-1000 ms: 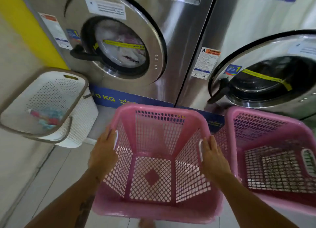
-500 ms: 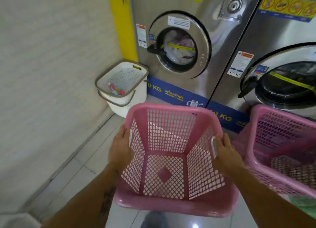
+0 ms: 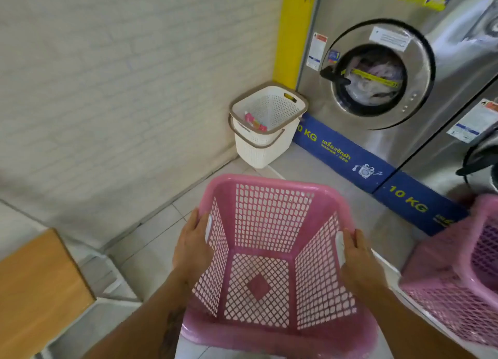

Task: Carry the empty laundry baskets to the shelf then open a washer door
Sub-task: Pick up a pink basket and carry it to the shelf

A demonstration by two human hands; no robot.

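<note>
Since the earlier frames the washers have slid off to the upper right and look farther away, and a wooden surface (image 3: 35,286) has come into view at the lower left. The empty pink basket (image 3: 269,197) is held up in front of the body, above the tiled floor (image 3: 161,237). The left hand (image 3: 192,248) grips its left rim and the right hand (image 3: 355,261) grips its right rim, each by a white handle patch. Just beside it on the right, a second pink basket (image 3: 444,291) is cut off by the frame edge. Farther on, a white basket (image 3: 258,151) with a brown rim stands in the corner against the pale wall (image 3: 107,89), with a colourful item (image 3: 254,121) inside. Behind it the steel washer (image 3: 377,73) has its round door closed, a black handle (image 3: 332,76) on its left and laundry behind the glass. A second washer (image 3: 471,148) shows partly at the right edge.
</note>
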